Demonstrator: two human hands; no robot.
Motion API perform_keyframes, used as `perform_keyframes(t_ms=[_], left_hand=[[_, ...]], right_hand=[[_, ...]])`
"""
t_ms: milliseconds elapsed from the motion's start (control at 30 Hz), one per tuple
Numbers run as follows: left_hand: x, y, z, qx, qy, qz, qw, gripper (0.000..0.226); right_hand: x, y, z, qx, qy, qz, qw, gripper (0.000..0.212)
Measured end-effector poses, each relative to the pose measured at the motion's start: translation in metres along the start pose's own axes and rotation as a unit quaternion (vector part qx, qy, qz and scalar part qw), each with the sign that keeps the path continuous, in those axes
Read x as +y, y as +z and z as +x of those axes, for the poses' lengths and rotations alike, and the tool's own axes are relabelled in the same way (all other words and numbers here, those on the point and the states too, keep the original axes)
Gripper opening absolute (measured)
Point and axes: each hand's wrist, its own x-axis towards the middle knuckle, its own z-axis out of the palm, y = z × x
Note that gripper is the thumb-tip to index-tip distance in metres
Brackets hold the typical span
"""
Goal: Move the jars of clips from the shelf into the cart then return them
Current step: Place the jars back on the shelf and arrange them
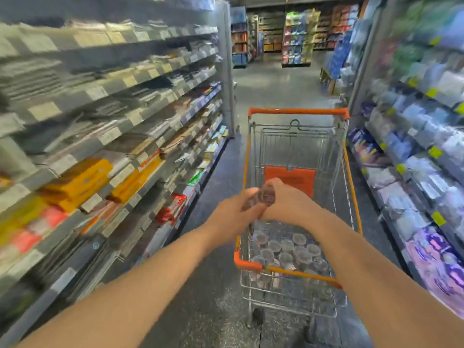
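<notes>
Above the shopping cart [298,111], in the head view, two hands meet on one small clear jar [266,195]. The right hand [286,203] curls its fingers over the top and far side of the jar, so its grip is clamped on it. The left hand [233,214] comes in from the left side, thumb on top and fingers under. Its grip is clamped on the same jar too. The picture is blurry here, so I cannot tell what is inside the jar, only that it looks dark and reddish.

Right below the grip, in the near end of the cart, sit many more jars [288,252]. They are packed close together with their round lids up. Just past the grip, an orange flap [291,180] hangs inside the wire basket.

To the left of the grip stands a long shelf [140,116] with flat packs, and some of them are yellow and red. To the right of the grip is another shelf [414,151] full of blue, white and purple bags. Far beyond the grip, the grey floor [271,81] runs on down the aisle.
</notes>
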Motion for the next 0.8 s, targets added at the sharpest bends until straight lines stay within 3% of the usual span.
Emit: perform_keyframes(t_ms=[100, 300, 533, 667, 800], left_hand=[[0.016, -0.040, -0.047, 0.054, -0.011, 0.011, 0.998, 0.041], [0.041, -0.136, -0.141, 0.181, -0.044, 0.054, 0.981, 0.040], [0.048, -0.204, -0.253, 0.351, -0.109, 0.031, 0.930, 0.032], [0.049, -0.227, -0.319, 0.427, -0.143, 0.044, 0.892, 0.032], [0.049, -0.249, -0.390, 0.477, -0.181, 0.071, 0.857, 0.044]], right_hand=[[-0.055, -0.011, -0.027, 0.005, -0.066, -0.026, 0.997, 0.054], [-0.167, -0.025, -0.049, -0.055, -0.221, -0.013, 0.974, 0.071], [-0.286, -0.005, -0.072, -0.130, -0.394, 0.019, 0.910, 0.078], [-0.350, 0.021, -0.095, -0.170, -0.464, 0.042, 0.868, 0.058], [-0.413, 0.054, -0.120, -0.198, -0.532, 0.042, 0.822, 0.056]])
